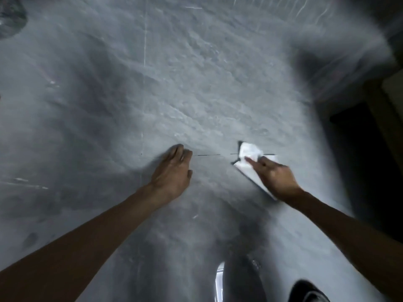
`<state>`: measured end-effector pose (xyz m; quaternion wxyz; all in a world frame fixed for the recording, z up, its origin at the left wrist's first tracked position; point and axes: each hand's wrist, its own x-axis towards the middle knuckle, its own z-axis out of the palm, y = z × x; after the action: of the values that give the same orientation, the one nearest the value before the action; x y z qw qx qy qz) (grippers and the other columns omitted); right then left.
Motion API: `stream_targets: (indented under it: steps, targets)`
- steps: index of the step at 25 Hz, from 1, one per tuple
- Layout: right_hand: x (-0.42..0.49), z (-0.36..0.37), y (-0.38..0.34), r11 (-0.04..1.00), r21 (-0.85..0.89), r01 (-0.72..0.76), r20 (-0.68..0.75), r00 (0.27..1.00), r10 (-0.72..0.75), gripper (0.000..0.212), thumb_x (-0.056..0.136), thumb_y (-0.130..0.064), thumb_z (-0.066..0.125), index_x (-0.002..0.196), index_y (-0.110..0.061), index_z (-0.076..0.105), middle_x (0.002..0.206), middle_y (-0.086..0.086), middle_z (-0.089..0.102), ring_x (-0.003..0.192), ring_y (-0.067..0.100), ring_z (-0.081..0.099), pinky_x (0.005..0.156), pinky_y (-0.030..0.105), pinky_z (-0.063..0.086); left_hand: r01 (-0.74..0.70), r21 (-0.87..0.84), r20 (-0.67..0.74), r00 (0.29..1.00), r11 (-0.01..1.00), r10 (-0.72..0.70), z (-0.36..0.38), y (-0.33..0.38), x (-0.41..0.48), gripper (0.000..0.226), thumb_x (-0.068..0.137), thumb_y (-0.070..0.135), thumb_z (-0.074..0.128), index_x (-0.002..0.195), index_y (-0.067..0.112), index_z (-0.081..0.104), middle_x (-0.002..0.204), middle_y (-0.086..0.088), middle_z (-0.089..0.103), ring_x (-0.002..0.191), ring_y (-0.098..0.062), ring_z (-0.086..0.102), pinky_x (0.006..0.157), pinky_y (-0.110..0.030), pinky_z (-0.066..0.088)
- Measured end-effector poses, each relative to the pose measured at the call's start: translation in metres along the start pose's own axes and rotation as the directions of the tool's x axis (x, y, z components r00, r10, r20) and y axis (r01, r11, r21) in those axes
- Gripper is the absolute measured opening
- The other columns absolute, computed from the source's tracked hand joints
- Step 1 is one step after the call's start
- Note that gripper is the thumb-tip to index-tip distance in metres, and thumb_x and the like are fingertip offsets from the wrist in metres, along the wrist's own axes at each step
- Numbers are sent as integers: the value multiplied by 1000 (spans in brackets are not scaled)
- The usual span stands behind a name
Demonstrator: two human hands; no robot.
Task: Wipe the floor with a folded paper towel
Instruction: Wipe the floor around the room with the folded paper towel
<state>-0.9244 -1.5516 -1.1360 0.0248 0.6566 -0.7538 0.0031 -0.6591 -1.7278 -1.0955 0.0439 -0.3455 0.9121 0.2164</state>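
Observation:
A folded white paper towel [249, 152] lies flat on the grey marbled floor [174, 83], right of centre. My right hand [274, 177] presses down on it with the fingers spread over its top; most of the towel's near half is hidden under the hand. My left hand [173, 173] rests on the bare floor to the left of the towel, fingers curled down against the tile and holding nothing. A thin dark crack runs along the floor between the two hands.
A dark doorway or furniture edge [370, 149] borders the floor on the right. A dark shoe [307, 290] and a shiny dark object [237, 280] sit at the bottom edge. A dark blurred shape [11, 16] is at the top left corner.

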Motion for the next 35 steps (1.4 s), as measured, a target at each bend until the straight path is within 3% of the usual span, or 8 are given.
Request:
stream_targets:
  steps: [5,11,14,18,22,25,32,35]
  targets:
    - [-38,-12,18,598,194,-778,2,609,793,43,96,-10,53,138,-18,53,114,24,60,86,46,63,68,49,50,-110,60,71,992,992,106,17,44,20,63,96,33,44,149,9,20,158,-16,13,147,-30,9,120,-35,8]
    - [-76,-15,-29,961,106,254,6,967,-256,49,86,-11,44,132,-18,59,96,10,65,68,28,64,48,32,49,-39,158,234,972,987,1,41,78,26,88,89,50,51,151,19,-3,157,-22,-14,144,-44,-15,118,-52,1]
    - [-88,-18,55,990,-20,-141,70,987,142,47,95,-17,48,141,-25,48,113,14,62,85,37,66,63,39,52,-43,200,333,943,979,-27,50,86,21,118,76,64,61,149,14,-17,153,-26,-26,140,-47,-24,116,-57,-5]
    - [-38,-5,59,419,68,-905,-4,420,908,43,101,-18,38,144,-19,43,126,22,56,90,42,63,68,42,43,-76,240,334,943,968,-9,53,91,21,127,70,67,64,149,9,-17,153,-27,-24,141,-48,-22,117,-57,-2]
    - [32,11,-32,958,134,-254,-13,966,257,47,91,-16,41,136,-14,54,104,16,65,64,34,66,48,33,46,-56,242,284,959,969,-16,50,84,29,124,71,61,67,150,3,-8,158,-23,-14,145,-42,-13,118,-50,3]
    - [5,2,1,976,136,167,54,983,-176,48,93,-26,36,138,-19,53,106,11,65,76,33,66,56,35,51,-67,250,324,946,966,-19,46,73,28,123,70,62,68,150,0,-4,158,-22,-13,147,-38,-13,119,-46,4]
    - [-52,-6,50,478,154,-865,19,486,874,42,99,-15,45,141,-18,49,122,23,57,88,45,62,67,49,49,-80,298,265,964,951,-2,51,79,27,125,70,67,64,150,6,-10,153,-34,-13,142,-52,-9,115,-58,7]
    - [-42,7,-44,858,156,-489,-14,868,497,48,87,-12,49,134,-18,57,94,11,64,60,32,62,42,31,40,-76,298,214,977,951,11,46,73,40,122,70,62,68,151,7,-5,154,-34,-6,143,-52,-4,115,-59,9]
